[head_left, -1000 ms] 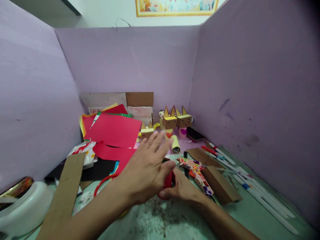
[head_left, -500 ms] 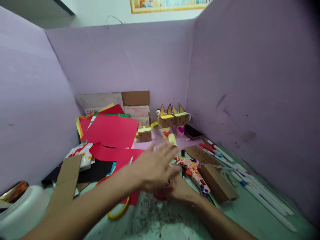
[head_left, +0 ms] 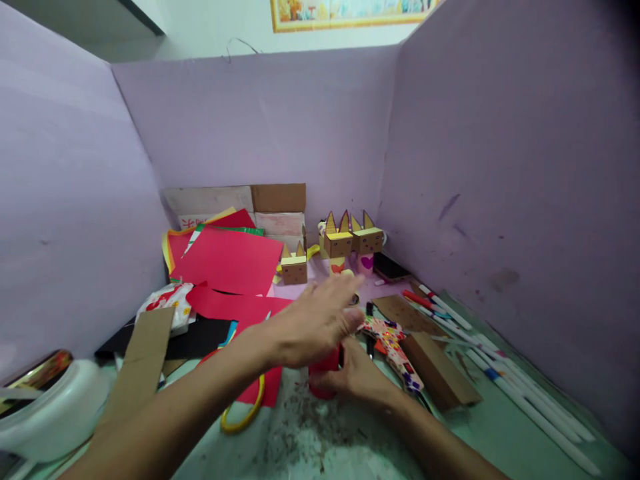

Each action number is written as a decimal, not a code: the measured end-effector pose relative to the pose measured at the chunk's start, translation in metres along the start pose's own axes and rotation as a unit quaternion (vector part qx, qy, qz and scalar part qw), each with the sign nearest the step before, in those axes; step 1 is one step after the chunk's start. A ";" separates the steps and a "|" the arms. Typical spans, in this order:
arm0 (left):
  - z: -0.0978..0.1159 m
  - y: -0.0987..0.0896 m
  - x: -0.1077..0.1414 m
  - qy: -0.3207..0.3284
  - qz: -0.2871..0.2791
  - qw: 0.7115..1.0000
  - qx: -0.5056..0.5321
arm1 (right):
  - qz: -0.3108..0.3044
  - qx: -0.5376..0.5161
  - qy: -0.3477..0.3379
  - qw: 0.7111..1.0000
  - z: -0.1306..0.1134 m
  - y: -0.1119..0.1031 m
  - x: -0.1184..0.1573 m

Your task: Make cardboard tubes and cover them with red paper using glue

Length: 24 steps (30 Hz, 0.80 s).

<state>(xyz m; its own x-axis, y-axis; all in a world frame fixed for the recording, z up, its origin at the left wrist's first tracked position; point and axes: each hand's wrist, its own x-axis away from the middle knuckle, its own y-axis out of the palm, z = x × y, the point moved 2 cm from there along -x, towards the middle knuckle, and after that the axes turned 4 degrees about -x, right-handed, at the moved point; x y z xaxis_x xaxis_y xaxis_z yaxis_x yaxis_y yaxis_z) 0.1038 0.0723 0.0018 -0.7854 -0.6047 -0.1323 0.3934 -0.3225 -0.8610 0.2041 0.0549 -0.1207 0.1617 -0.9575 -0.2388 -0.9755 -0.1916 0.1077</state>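
Observation:
My right hand (head_left: 357, 373) is wrapped round a small red roll (head_left: 325, 377) near the middle of the table. Above and partly over it, my left hand (head_left: 320, 320) reaches across with its fingers stretched out, slightly blurred. Part of the red roll is hidden by both hands. Red paper (head_left: 227, 260) lies in sheets to the left, with yellow-handled scissors (head_left: 243, 427) on a lower piece. A flower-patterned glue gun (head_left: 395, 347) lies just right of my right hand.
Cardboard cat figures (head_left: 339, 245) and a small cardboard head (head_left: 294, 270) stand at the back. Cardboard pieces (head_left: 440, 370) and white sticks (head_left: 535, 400) lie at the right. A white container (head_left: 55, 413) stands at the left, near a cardboard strip (head_left: 145, 353).
My left hand has lifted slightly off my right hand. More of the red roll now shows between them. The whole view has shifted a little.

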 end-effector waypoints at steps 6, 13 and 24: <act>-0.029 -0.007 0.053 -0.070 0.236 0.951 0.185 | -0.041 -0.039 0.026 0.998 -0.009 0.002 0.000; -0.046 0.083 0.074 -0.197 0.184 0.931 0.248 | -0.017 -0.152 0.056 0.987 -0.007 0.008 0.004; -0.053 0.122 0.061 -0.150 0.206 0.889 0.382 | 0.012 0.059 -0.093 0.994 -0.045 0.000 0.010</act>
<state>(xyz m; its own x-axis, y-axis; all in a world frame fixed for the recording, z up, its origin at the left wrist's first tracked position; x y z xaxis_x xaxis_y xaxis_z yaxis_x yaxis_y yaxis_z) 0.0782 0.0347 -0.1377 -0.3826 -0.9156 -0.1236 0.9171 -0.3602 -0.1710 0.2127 0.0360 -0.0795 0.1193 -0.9025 -0.4138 -0.9911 -0.1329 0.0040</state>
